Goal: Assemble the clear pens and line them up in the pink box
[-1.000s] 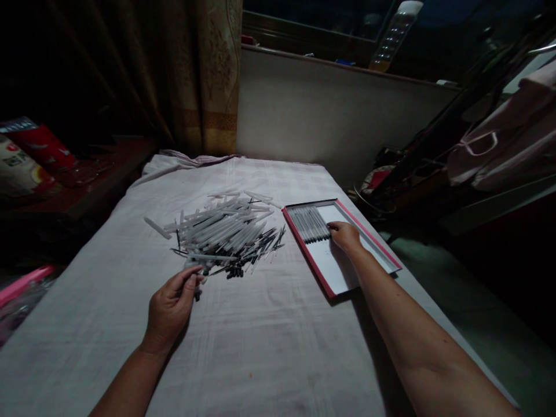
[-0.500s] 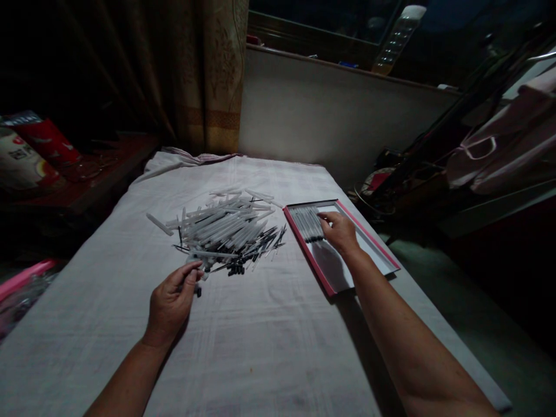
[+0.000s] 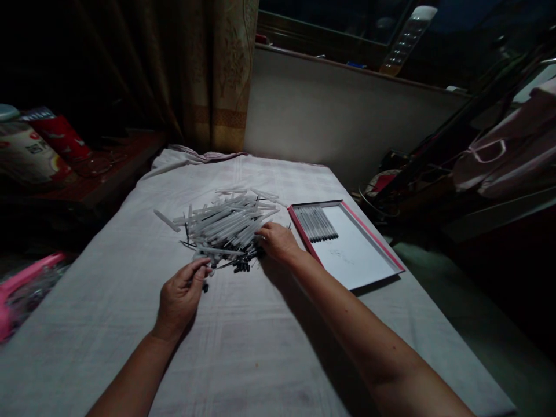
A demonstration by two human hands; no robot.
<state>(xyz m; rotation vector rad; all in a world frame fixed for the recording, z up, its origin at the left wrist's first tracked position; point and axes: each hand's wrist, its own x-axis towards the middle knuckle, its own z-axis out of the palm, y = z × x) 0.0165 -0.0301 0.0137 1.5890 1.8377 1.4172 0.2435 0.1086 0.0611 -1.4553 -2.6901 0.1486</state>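
A loose heap of clear pen barrels and thin refills lies mid-table on a pale cloth. My left hand rests at the heap's near edge, its fingers pinched on a clear pen barrel beside some small black caps. At the right edge of the heap my right hand lies palm down with the fingers curled among the pens; what it holds is hidden. To the right sits a flat red-edged box with a row of assembled pens at its far end.
Curtains hang behind the table's far left corner. A dark side table at left carries a red packet and a jar. A pink object lies at the left edge. Bags and clutter fill the right side beyond the table's edge.
My right hand left the red-edged box and crossed left to the heap of pens. The left hand stayed at the heap's near edge. The camera shifted slightly.
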